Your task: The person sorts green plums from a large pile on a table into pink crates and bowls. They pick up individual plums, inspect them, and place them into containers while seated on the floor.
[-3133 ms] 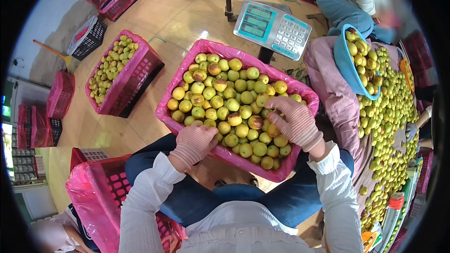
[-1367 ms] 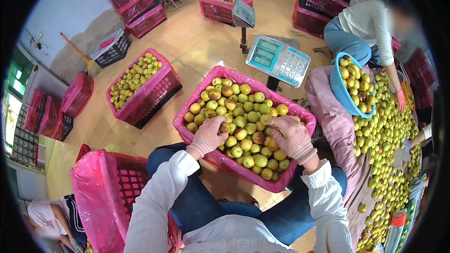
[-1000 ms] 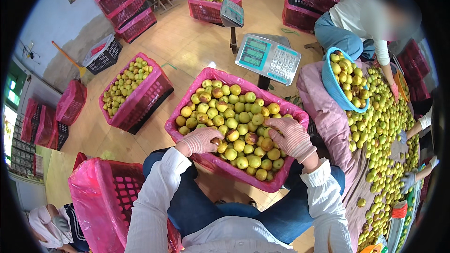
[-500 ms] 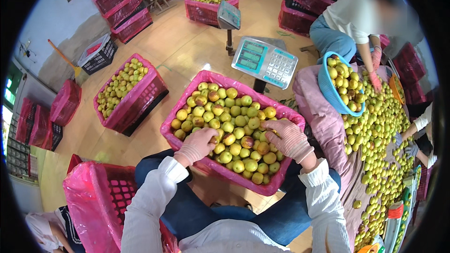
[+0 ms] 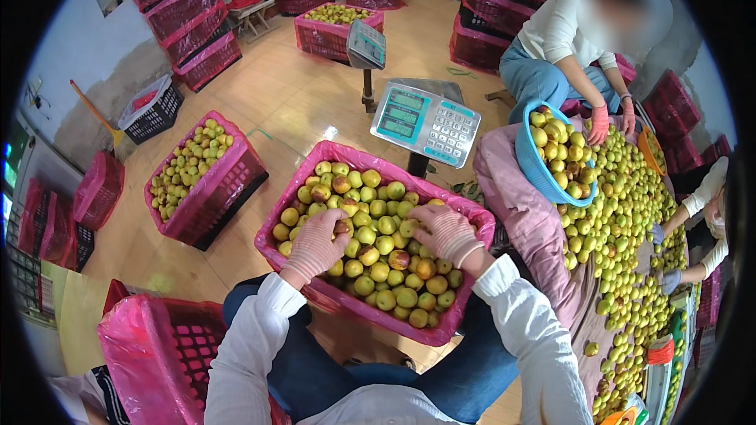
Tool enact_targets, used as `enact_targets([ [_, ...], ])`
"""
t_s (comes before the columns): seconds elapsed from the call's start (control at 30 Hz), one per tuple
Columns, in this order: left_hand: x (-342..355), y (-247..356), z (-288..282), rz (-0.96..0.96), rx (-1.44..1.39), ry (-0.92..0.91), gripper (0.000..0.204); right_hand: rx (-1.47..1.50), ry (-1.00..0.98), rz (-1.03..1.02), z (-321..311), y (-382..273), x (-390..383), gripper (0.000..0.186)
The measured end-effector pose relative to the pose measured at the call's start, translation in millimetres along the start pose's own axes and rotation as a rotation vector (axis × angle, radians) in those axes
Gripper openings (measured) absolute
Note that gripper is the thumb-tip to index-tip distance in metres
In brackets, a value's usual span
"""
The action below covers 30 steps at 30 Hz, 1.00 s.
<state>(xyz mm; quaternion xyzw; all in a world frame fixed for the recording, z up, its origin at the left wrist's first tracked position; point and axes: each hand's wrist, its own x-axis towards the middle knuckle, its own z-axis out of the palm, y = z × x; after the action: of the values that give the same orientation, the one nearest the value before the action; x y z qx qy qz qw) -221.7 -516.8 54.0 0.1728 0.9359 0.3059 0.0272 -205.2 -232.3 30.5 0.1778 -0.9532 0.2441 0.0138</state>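
A pink-lined crate (image 5: 293, 197) full of yellow-green fruit (image 5: 378, 256) rests on my lap in front of me. My left hand (image 5: 316, 240), in a pinkish knit glove, lies on the fruit near the crate's left side with fingers curled over a few pieces. My right hand (image 5: 445, 230), gloved the same way, rests palm down on the fruit toward the right rim. Neither hand lifts a fruit clear of the pile.
A digital scale (image 5: 425, 121) stands just beyond the crate. Another filled crate (image 5: 203, 177) sits on the floor to the left, an empty pink-lined crate (image 5: 157, 350) at lower left. A person at upper right holds a blue basket (image 5: 543, 169) over a long heap of fruit (image 5: 630, 252).
My hands have slid over the fruit, the left moving slightly inward and the right toward the far rim. The person at upper right has leaned closer to the blue basket.
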Motion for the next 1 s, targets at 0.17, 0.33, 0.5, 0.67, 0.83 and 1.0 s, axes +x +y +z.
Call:
enact_targets([
  [0.17,13.0,8.1,16.2,0.125,-0.118,0.079,0.043,-0.214,-0.066,0.038,15.4,-16.8,8.2,0.038],
  [0.33,35.2,1.8,29.6,0.115,-0.048,0.108,0.043,-0.187,-0.033,0.07,11.0,-23.4,4.2,0.039],
  [0.5,97.0,22.5,53.4,0.105,0.116,0.072,0.033,-0.024,-0.011,0.115,-26.0,4.1,-5.7,0.04],
  [0.67,114.4,8.3,75.9,0.22,0.386,-0.041,0.031,-0.044,-0.098,0.151,-39.6,13.4,-19.7,0.037],
  [0.83,117.7,7.6,71.8,0.203,0.357,-0.069,0.022,0.034,-0.16,0.214,-69.0,11.0,-25.6,0.039],
  [1.0,112.8,-19.4,74.1,0.385,0.134,0.063,0.011,0.03,-0.001,0.247,-64.2,34.4,-21.6,0.034],
])
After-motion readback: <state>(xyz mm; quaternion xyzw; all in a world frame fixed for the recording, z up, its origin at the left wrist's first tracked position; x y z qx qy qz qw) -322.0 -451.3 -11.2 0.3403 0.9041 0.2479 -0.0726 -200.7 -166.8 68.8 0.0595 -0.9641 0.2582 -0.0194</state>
